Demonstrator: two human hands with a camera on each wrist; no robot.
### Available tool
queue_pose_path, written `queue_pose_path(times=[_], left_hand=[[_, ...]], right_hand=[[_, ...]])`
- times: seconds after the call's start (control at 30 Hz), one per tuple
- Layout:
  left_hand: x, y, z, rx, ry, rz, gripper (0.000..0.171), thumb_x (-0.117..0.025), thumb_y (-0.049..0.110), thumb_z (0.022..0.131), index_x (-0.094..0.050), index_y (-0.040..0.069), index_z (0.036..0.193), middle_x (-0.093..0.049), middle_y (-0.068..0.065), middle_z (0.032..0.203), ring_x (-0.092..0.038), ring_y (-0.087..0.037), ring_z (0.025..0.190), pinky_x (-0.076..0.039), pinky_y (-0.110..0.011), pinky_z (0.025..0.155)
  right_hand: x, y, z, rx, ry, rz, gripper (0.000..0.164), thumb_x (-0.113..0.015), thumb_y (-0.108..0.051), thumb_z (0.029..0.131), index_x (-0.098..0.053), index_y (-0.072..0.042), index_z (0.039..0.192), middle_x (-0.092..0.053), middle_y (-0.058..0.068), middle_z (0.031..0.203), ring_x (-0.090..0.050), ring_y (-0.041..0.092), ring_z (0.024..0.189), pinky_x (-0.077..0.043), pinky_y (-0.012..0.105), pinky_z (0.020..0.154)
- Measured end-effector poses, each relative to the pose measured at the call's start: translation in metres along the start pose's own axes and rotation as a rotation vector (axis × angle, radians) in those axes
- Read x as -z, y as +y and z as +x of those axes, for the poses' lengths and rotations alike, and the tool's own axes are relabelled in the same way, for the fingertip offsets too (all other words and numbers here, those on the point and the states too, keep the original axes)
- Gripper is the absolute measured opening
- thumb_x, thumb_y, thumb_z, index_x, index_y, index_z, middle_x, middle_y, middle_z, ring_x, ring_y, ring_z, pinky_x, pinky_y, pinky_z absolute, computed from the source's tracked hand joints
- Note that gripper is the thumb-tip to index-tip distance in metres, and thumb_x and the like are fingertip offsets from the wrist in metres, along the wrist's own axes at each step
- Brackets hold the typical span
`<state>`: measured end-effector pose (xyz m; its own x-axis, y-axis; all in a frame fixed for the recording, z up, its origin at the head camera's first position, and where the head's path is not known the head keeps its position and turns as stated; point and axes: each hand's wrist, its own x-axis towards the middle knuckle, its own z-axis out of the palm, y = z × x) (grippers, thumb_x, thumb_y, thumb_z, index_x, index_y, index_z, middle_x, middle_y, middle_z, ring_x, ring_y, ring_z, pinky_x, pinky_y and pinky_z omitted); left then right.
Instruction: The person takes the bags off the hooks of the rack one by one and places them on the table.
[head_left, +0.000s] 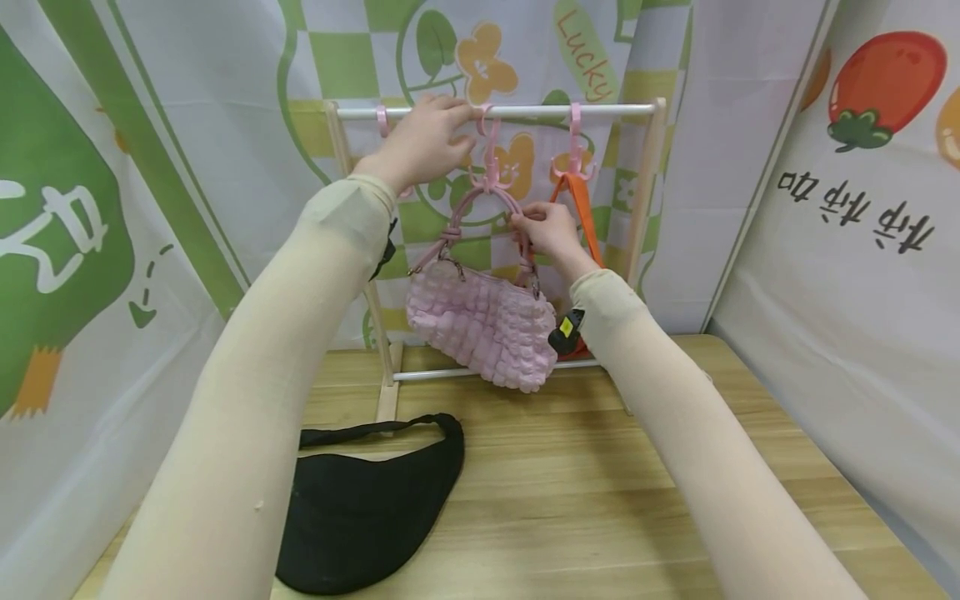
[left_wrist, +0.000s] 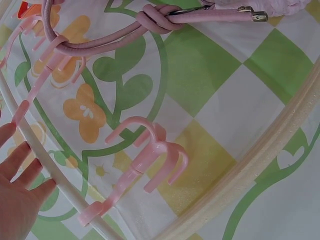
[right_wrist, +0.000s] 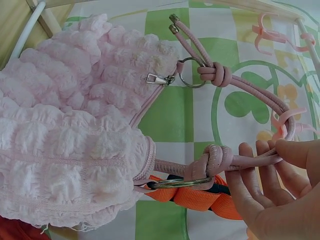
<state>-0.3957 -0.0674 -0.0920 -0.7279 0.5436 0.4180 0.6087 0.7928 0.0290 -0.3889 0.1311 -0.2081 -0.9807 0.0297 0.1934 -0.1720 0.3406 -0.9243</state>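
Head alone shows both hands (head_left: 426, 140) (head_left: 552, 228).

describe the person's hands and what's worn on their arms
Long, plain cream sleeves end in gathered cuffs at the wrists. The left hand and right hand are gloveless. A black device with a yellow patch sits at the right wrist; another black piece partly shows at the left wrist.

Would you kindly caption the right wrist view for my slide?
Right hand holding the knotted handle of a puffy pink bag.
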Motion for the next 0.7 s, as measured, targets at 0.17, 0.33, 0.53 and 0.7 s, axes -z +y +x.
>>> queue_pose_path(times=[0.17, 0.33, 0.53, 0.7], left_hand=[[0.0000, -0.0001, -0.0010, 0.003, -0.004, -0.001, 0.049, -0.038, 0.034, 0.101, -0.033, 0.018, 0.147, -0.028, -0.008, 0.155, -0.020, -0.029, 0.143, -0.015, -0.047, 0.118], [-0.0001, 0.0002, -0.0009, 0.001, 0.000, -0.003, 0.049, -0.037, 0.035, 0.101, -0.033, 0.019, 0.147, -0.028, -0.008, 0.155, -0.022, -0.029, 0.143, -0.016, -0.047, 0.118], [-0.0003, 0.0012, -0.0011, 0.001, 0.005, -0.003, 0.049, -0.039, 0.035, 0.101, -0.034, 0.019, 0.147, -0.030, -0.008, 0.154, -0.023, -0.029, 0.142, -0.018, -0.047, 0.118], [-0.0003, 0.0013, -0.0013, -0.004, 0.008, -0.005, 0.049, -0.039, 0.035, 0.101, -0.034, 0.020, 0.147, -0.029, -0.008, 0.154, -0.022, -0.029, 0.143, -0.017, -0.047, 0.118]], right_hand=[[-0.0007, -0.0006, 0.0001, 0.011, -0.002, 0.023, 0.032, -0.056, -0.020, 0.096, -0.061, -0.002, 0.122, -0.064, 0.019, 0.120, -0.066, 0.029, 0.101, -0.057, 0.035, 0.077], [0.0001, -0.0017, -0.0002, -0.007, -0.010, 0.056, 0.034, -0.057, -0.020, 0.095, -0.060, -0.001, 0.123, -0.064, 0.018, 0.121, -0.066, 0.026, 0.100, -0.056, 0.040, 0.083], [0.0018, -0.0036, 0.0020, -0.076, -0.037, 0.130, 0.037, -0.057, -0.021, 0.095, -0.058, -0.003, 0.128, -0.063, 0.016, 0.122, -0.065, 0.024, 0.104, -0.053, 0.041, 0.090], [0.0023, -0.0040, 0.0031, -0.099, -0.048, 0.151, 0.038, -0.057, -0.020, 0.095, -0.056, -0.003, 0.129, -0.064, 0.015, 0.122, -0.065, 0.025, 0.107, -0.053, 0.040, 0.090]])
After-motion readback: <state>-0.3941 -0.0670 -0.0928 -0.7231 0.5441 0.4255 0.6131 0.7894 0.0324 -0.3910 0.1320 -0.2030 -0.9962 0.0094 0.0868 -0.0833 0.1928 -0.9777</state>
